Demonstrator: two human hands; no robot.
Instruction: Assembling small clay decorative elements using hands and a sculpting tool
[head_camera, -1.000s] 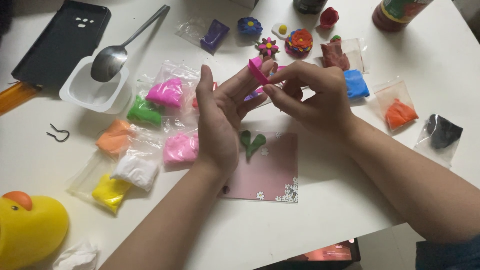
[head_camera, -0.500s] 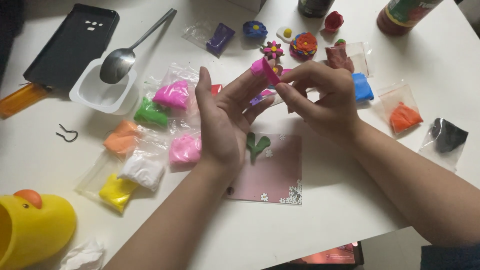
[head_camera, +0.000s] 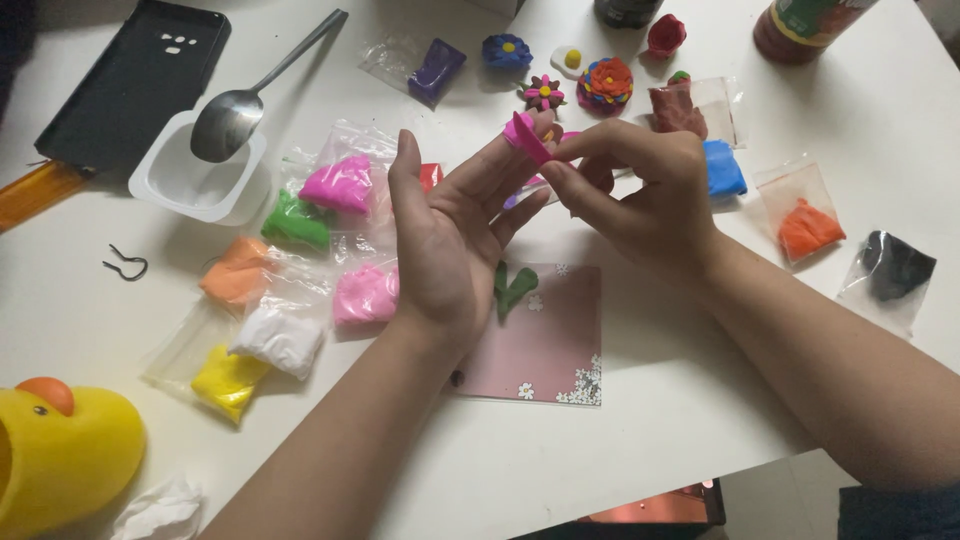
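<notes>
The small piece of pink clay (head_camera: 522, 135) sits just above the centre of the frame, propped on the raised fingertips of the left hand (head_camera: 445, 235), whose palm is open and turned up with the fingers spread fairly wide. Compared with a second ago it looks flatter and more like a folded petal than a rolled strip, and it rests higher on the fingertips. The right hand (head_camera: 645, 195) has kept its place at centre right; its thumb and forefinger are narrowed to a pinch on the right edge of the piece, the other fingers curled in (how tightly they press cannot be told). Both hands have drifted a little toward the top of the frame, so more of the pink card (head_camera: 545, 345) at lower centre shows, with the green clay leaves (head_camera: 512, 288) lying on it just beside the left wrist.

As a judgement, the shaping of this petal is under way and not finished: it is not yet joined to anything. The finished clay flowers (head_camera: 600, 82) stay at the upper centre, well apart from the hands, and the bagged pink clay (head_camera: 338, 183) lies left of the open palm.
</notes>
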